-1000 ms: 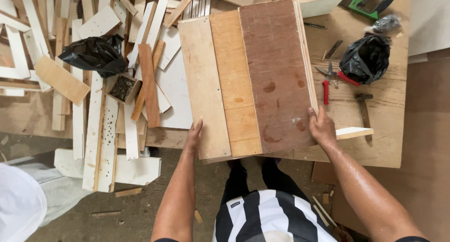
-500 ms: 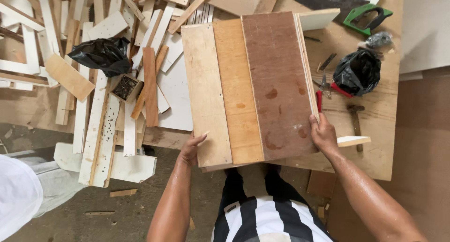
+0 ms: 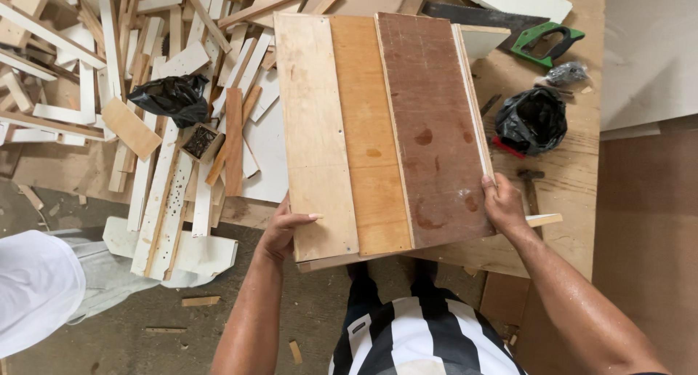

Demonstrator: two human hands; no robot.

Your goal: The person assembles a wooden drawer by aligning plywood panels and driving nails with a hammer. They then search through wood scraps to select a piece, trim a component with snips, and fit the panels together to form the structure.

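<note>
Lengthwise, the wooden panel (image 3: 382, 131) of three planks, pale, orange and dark brown, runs away from the person, its near end between both hands. Left hand (image 3: 282, 230) grips the near left corner; right hand (image 3: 503, 208) clasps the right edge, above the surface (image 3: 574, 171).

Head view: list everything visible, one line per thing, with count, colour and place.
Panel: one, three strips pale, orange-tan, reddish-brown; centre, on bench.
Bench: one, pale wood; under everything.
Offcuts: many, white and tan; left.
Black bags: two; one left, one right.
Small box: one, dark contents; left.
Handsaw: one, green handle; top right.
Hammer: one, dark; right.
Left hand: grips panel's near-left edge.
Right hand: grips panel's right edge.
</note>
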